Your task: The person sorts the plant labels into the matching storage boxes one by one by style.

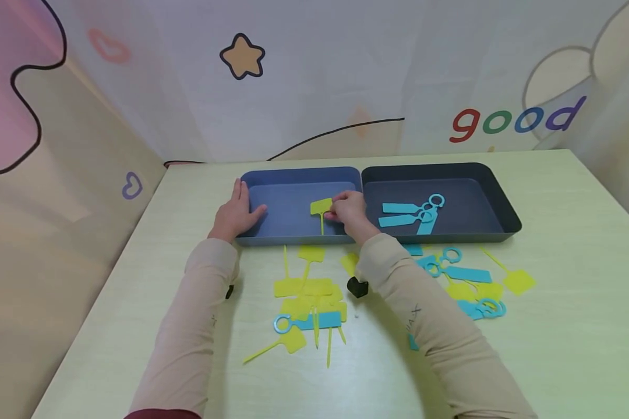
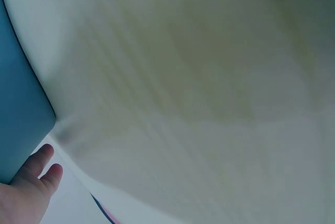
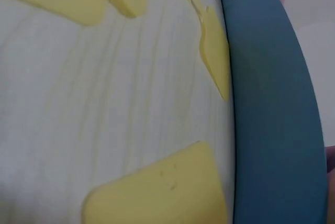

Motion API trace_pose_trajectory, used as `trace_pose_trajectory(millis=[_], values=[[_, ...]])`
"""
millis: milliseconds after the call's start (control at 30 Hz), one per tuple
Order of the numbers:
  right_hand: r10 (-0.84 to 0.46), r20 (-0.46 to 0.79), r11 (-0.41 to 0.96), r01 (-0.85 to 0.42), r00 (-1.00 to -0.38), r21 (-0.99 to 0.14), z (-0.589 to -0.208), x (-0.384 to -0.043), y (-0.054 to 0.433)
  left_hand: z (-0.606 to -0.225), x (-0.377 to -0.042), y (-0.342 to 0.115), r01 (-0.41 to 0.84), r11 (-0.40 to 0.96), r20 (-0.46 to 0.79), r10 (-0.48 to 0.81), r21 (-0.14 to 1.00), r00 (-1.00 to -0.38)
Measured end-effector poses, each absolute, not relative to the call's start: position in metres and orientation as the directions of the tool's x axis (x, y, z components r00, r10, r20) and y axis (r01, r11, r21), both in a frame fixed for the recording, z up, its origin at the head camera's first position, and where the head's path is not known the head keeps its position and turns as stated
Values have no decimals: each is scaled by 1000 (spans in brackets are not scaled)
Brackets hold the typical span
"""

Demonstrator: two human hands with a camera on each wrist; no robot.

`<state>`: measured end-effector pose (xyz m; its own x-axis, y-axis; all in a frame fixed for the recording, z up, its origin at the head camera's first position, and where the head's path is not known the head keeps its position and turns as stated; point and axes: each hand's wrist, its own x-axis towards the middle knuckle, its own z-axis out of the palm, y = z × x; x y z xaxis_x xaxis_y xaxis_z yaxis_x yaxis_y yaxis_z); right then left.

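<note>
My right hand (image 1: 351, 209) is over the right part of the blue tray (image 1: 280, 206), and its thumb and fingers pinch the edge of a yellow T-shaped plant label (image 1: 321, 206) whose stem points toward me. On the tray's left end rests my left hand (image 1: 235, 215), fingers straight along the outside and thumb over the rim; the left wrist view shows only part of this hand (image 2: 31, 187) by the tray corner. Mostly hidden behind the tray wall (image 3: 277, 98) in the right wrist view, the right hand shows just a sliver.
Touching the blue tray on the right, a black tray (image 1: 466, 203) holds several blue ring-ended tags (image 1: 398, 220). In front lies a pile of yellow labels (image 1: 306, 288) with one blue tag (image 1: 329, 320) on it. A mixed pile includes another blue tag (image 1: 469, 274) on the right, partly behind my right arm.
</note>
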<state>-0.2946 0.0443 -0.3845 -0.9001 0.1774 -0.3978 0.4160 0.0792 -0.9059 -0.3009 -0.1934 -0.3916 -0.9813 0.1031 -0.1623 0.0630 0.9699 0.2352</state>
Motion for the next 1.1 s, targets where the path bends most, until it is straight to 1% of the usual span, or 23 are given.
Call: trace_pose_trajectory(millis=[433,600,800,867,933,1033,1100], values=[[214,-420,234,463,-882,-855,-391,-299,43,-388,-298,-191,64,968,-150,102,241,-983],[190,-412,294,452,-891,-842,-388,-297,43,-390,-299,-193,65,969,-150,102,237,-983],[125,-374,434,390,-919,-812,-380,-289,48,-392,-301,-194,75,967,-148,113,242,-983],[84,-349,492,343,-933,-800,-376,-284,50,-392,-301,-195,76,968,-148,114,241,-982],[16,-297,567,253,-955,-784,-373,-278,51,-391,-300,-195,77,968,-147,114,240,-983],[-129,-178,667,47,-976,-743,-369,-265,51,-390,-300,-194,75,967,-150,113,242,-982],[-228,-88,716,-106,-970,-690,-367,-255,50,-389,-299,-194,72,967,-153,112,244,-982]])
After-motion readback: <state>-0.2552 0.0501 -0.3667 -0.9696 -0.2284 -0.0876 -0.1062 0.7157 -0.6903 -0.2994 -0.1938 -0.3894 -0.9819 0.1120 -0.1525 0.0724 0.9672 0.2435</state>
